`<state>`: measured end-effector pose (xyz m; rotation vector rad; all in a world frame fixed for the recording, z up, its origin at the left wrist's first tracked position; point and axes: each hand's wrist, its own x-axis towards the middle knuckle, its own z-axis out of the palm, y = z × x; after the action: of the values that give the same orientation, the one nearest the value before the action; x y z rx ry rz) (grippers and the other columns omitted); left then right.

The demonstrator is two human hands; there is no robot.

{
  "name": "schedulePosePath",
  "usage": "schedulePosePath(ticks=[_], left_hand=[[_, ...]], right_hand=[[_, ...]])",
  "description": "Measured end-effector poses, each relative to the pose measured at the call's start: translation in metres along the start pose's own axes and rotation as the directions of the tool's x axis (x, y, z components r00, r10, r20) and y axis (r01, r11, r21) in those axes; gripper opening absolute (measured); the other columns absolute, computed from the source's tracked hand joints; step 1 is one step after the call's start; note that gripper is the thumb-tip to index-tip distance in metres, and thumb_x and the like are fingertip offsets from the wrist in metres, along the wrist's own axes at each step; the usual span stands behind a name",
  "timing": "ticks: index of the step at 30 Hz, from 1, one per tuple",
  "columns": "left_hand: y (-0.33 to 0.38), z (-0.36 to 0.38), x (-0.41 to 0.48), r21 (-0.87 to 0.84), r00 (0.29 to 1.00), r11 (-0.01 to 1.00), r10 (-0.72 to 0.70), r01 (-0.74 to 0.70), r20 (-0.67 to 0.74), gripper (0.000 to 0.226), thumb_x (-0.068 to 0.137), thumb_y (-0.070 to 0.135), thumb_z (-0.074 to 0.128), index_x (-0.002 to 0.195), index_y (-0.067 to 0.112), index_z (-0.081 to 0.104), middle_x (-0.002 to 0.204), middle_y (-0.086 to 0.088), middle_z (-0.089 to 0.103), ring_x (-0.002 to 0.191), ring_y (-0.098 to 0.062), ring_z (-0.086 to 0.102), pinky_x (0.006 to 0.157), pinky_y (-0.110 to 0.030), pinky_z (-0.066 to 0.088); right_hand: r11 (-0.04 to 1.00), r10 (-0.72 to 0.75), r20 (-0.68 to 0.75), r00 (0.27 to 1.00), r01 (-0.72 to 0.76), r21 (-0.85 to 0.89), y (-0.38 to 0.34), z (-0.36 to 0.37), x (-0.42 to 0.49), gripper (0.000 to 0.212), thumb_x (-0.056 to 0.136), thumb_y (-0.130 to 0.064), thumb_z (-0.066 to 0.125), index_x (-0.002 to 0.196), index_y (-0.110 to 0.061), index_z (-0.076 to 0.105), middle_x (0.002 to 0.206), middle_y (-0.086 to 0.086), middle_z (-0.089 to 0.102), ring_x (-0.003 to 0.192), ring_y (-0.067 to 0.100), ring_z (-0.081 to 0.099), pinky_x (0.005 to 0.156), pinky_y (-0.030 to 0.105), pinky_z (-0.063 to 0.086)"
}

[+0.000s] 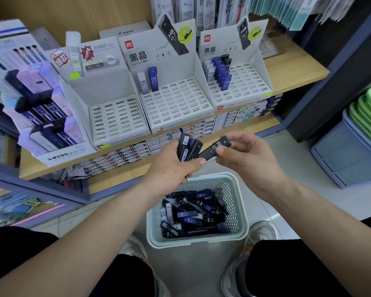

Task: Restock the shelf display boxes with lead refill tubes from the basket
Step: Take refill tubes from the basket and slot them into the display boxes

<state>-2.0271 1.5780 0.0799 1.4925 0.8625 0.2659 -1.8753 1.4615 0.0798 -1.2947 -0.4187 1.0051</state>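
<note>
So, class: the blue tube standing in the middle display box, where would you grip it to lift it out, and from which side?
Probably best: pinch the blue tube near its top, front and back faces, coming from above. It stands nearly upright with its foot in a slot of the middle display box, and a white tube stands close on its left.

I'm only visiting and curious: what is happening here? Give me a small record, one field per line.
left hand: holds a bundle of tubes
right hand: pinches one black tube
basket: on the floor, many loose tubes inside
left display box: slots empty
middle display box: two standing tubes
right display box: cluster of tubes at its left side
</note>
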Motion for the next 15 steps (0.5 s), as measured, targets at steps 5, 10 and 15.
schedulePosePath(ticks=[5,10,15], left_hand=[[-0.001,-0.001,-0.002,0.010,1.000,1.000,-0.015,0.015,0.010,0.028,0.086,0.017,0.077,0.107,0.019,0.059,0.072,0.001,0.059,0.063,-0.014,0.054,0.055,-0.029,0.046],[-0.002,0.000,-0.004,0.041,1.000,0.999,-0.008,0.007,0.024,0.026,0.086,0.017,0.077,0.106,0.018,0.060,0.068,0.005,0.059,0.059,-0.012,0.054,0.055,-0.029,0.046],[0.005,0.002,0.001,0.029,1.000,1.000,0.007,-0.007,0.009,0.020,0.088,0.016,0.075,0.100,0.014,0.060,0.064,0.000,0.057,0.057,-0.014,0.052,0.052,-0.029,0.044]], right_hand=[[0.996,-0.014,-0.027,1.000,0.011,-0.086,-0.002,0.003,-0.003,0.020,0.088,-0.003,0.069,0.107,-0.009,0.069,0.083,0.009,0.076,0.074,0.019,0.069,0.070,0.032,0.056],[0.987,-0.081,-0.036,0.996,0.075,-0.146,-0.002,0.007,-0.005,0.019,0.091,-0.002,0.067,0.110,-0.008,0.067,0.076,0.009,0.073,0.072,0.019,0.068,0.073,0.035,0.057],[0.968,-0.157,-0.067,0.985,0.140,-0.209,-0.017,0.014,-0.001,0.014,0.087,-0.002,0.073,0.096,-0.011,0.069,0.082,0.019,0.071,0.072,0.022,0.067,0.069,0.030,0.056]])
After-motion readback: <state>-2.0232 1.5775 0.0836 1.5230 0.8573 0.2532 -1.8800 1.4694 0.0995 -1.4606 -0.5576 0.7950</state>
